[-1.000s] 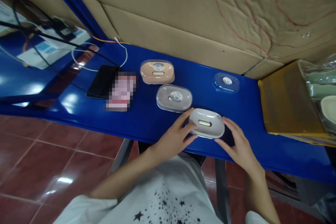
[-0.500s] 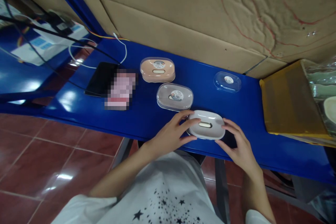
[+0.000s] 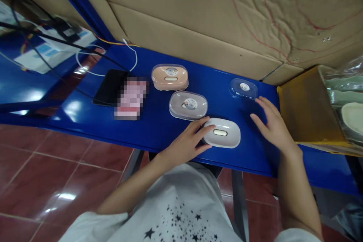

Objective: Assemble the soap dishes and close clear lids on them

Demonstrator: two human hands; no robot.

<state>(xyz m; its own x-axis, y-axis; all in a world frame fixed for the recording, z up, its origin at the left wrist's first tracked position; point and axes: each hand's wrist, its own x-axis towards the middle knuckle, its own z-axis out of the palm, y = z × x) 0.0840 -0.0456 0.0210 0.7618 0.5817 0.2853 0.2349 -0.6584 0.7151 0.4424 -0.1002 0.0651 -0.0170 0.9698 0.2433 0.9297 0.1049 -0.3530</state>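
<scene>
A pale grey soap dish (image 3: pixel 231 138) with a cream oval piece in its middle rests on the blue table near the front edge. My left hand (image 3: pixel 193 140) grips its left end, thumb at the near side and fingers over the far rim. My right hand (image 3: pixel 270 123) is open and holds nothing, its fingertips close to a clear plastic lid (image 3: pixel 241 87) with a round label. Whether they touch the lid I cannot tell. Beyond my left hand sit a grey soap dish (image 3: pixel 177 110) and a peach soap dish (image 3: pixel 159 77), both under clear labelled lids.
At the right stands a cardboard box (image 3: pixel 300 102) with wrapped green and cream dishes in it. A black case (image 3: pixel 109 87) and a pixelated pink item (image 3: pixel 132 98) lie to the left, near cables. A cardboard panel (image 3: pixel 184 19) walls the table's back.
My right hand has let go of the grey dish's right end and moved right and away from me, towards the clear lid. My left hand has stayed on the dish.
</scene>
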